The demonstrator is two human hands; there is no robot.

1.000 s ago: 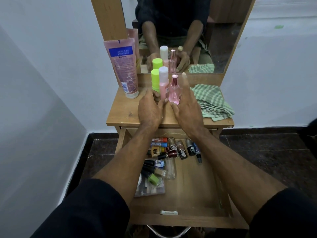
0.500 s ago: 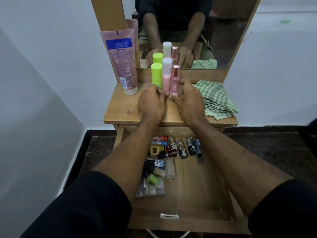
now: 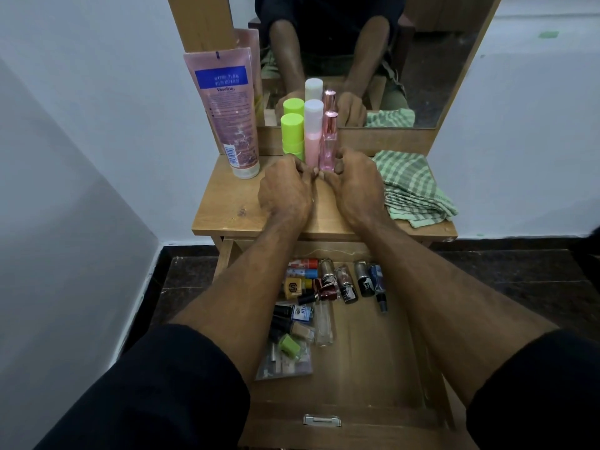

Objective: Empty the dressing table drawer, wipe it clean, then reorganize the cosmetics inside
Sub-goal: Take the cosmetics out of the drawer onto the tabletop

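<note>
Pink glass perfume bottle (image 3: 328,147) stands just past my right hand (image 3: 355,186), whose fingers curl round its base. My left hand (image 3: 285,190) curls round the pink spray bottle (image 3: 313,138) beside it. Glass feels slippery and can break, so I hold low.

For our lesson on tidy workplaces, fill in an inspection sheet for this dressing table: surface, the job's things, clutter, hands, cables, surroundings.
Surface: wooden table top, bare wood at the front left.
Job's things: drawer pulled open, small cosmetics lying along its back and left side; three bottles upright on the table top by the mirror; pink tube standing on its cap, leaning back.
Clutter: folded green checked cloth on the table's right side.
Hands: left hand and right hand curled at the bottles' bases; exact grip hidden.
Cables: nothing seen.
Surroundings: white walls, dark floor.
</note>
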